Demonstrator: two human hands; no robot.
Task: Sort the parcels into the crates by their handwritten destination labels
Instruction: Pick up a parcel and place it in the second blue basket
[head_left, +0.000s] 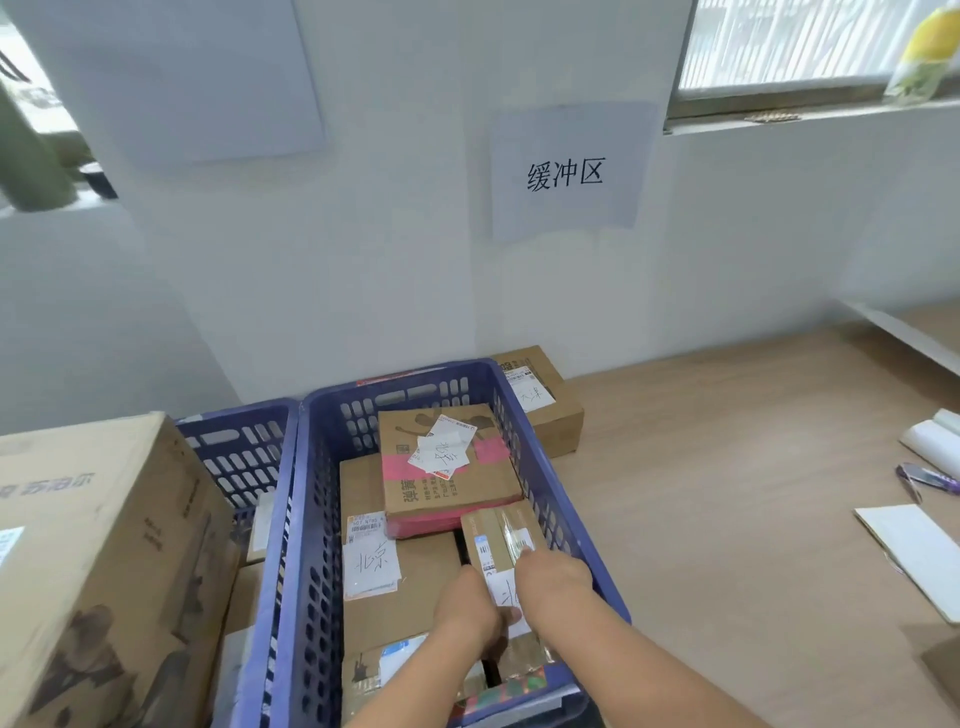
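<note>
A pale white wall (395, 270) carried a printed paper sign (566, 174) and a blank sheet (228, 78), a window (789, 44) above a ledge (810, 111) let in daylight at upper right, and a light wood-grain surface (727, 467) spread below

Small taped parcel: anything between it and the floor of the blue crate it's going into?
Nothing visible in that gap. Both hands hold the small taped parcel inside the blue crate, along its right wall. The pink-taped box and the labelled box under it sit beside it, to the left.
</note>
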